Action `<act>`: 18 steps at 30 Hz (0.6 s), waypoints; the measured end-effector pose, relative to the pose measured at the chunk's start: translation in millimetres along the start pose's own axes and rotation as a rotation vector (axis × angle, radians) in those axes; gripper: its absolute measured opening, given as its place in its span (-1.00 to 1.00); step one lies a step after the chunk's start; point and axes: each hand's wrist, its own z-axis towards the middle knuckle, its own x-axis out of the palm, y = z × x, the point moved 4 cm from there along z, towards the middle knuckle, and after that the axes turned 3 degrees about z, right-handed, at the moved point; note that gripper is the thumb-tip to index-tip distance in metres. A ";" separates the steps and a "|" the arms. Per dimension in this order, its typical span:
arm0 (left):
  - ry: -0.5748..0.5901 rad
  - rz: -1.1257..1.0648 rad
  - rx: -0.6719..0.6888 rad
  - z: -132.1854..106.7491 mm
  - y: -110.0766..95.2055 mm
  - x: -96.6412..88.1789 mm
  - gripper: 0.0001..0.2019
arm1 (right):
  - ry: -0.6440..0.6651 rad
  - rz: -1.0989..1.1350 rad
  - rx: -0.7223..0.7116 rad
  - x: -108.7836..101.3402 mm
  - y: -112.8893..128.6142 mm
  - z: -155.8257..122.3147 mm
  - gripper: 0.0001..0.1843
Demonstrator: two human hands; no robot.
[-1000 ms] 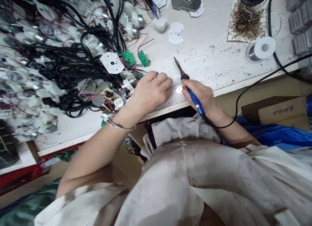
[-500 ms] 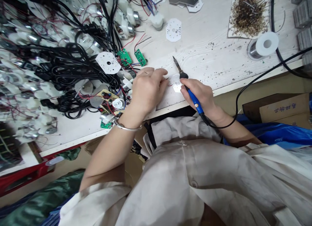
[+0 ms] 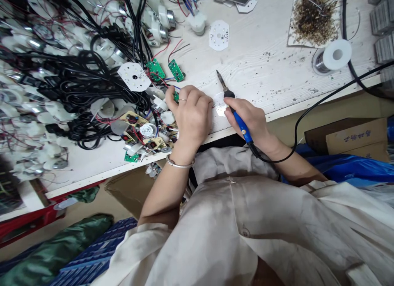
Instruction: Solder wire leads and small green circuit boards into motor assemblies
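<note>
My right hand point(image 3: 250, 119) is closed round a blue-handled soldering iron point(image 3: 234, 109), whose tip points up and left over the white worktable point(image 3: 261, 68). A small round white board point(image 3: 220, 104) lies on the table between my two hands, partly hidden by them. My left hand point(image 3: 191, 111), with a ring and a metal bracelet, rests with curled fingers beside that board. Its fingertips touch thin red wires and a small green circuit board point(image 3: 175, 96) at the pile's edge. What they pinch is hidden.
A tangle of black cables, white motors and red wires point(image 3: 70, 72) fills the table's left half. Green boards point(image 3: 177, 70), a white round board point(image 3: 219, 35), a solder spool point(image 3: 334, 56) and a debris-covered pad point(image 3: 310, 21) lie farther back. Cardboard box point(image 3: 347, 140) at right.
My left hand has slid left and back from the round board toward the wire pile, and my elbow has swung in. The right hand with the iron has barely shifted.
</note>
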 end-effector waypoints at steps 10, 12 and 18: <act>-0.041 0.080 0.064 -2.5 -1.9 2.9 -0.77 | 0.002 0.089 0.032 -1.6 0.7 1.9 -0.62; -0.032 0.103 0.073 -2.1 -3.9 2.3 -0.74 | -0.033 0.135 0.054 -6.0 1.0 -0.3 -0.60; 0.039 0.016 0.025 -0.7 -3.7 3.5 -0.76 | -0.305 0.586 0.255 -21.6 -14.0 -24.8 -0.69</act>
